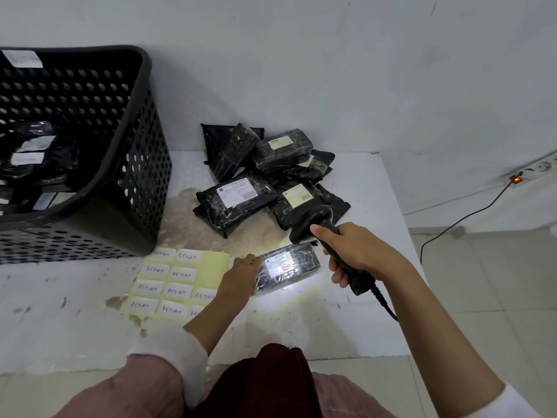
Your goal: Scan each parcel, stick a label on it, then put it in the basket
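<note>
White counter (pixel 346 321) surface carries all work items within reach of the seated person. Largest is the black perforated basket (pixel 144 164) at far left, already holding labelled parcels, placed beside the work zone so a finished parcel needs only a short transfer. Behind the work zone lies the pile of unscanned parcels (pixel 265 179), black wrapped packs with address slips facing up, stacked against the wall. Near the front edge lies the sheet of RETURN labels (pixel 168 282), just left of the current parcel (pixel 289 267), probably so the left hand can take one directly after scanning. The left hand (pixel 241 276) rests on the parcel's left end, fingers curled over its edge, steadying it slip-up. The right hand (pixel 352 251) has a closed grip round the handle of the scanner (pixel 319 224), head aimed down; light falls on the slip, indicating the scan step.
</note>
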